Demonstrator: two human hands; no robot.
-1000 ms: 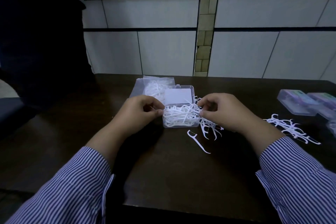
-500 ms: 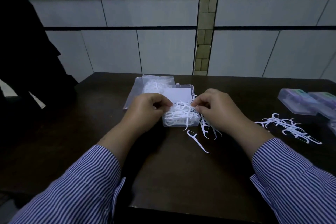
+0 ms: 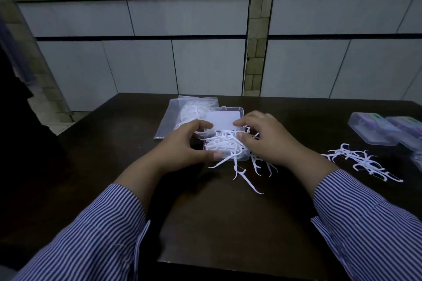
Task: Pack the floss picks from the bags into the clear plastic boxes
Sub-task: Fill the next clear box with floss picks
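On a dark table [image 3: 205, 223], a clear bag [image 3: 182, 112] of floss picks lies at left behind an open clear box [image 3: 225, 153] heaped with picks, which the left hand [image 3: 182, 143] grips and the right hand [image 3: 267, 141] touches with curled fingers, while loose picks [image 3: 363, 163] and closed boxes [image 3: 374, 129] sit at right.

A small clear plastic box [image 3: 225, 150] sat mid-table on the dark wooden table [image 3: 217, 223], white floss picks [image 3: 222, 141] heaped inside it, its lid [image 3: 223, 116] open behind. Left hand [image 3: 182, 143] at the box's left, right hand [image 3: 267, 141] at its right. Behind-left lay a clear plastic bag [image 3: 173, 118]. Loose picks [image 3: 249, 178] lay before the box; another scatter [image 3: 363, 162] far right, closed boxes [image 3: 374, 129] behind it.
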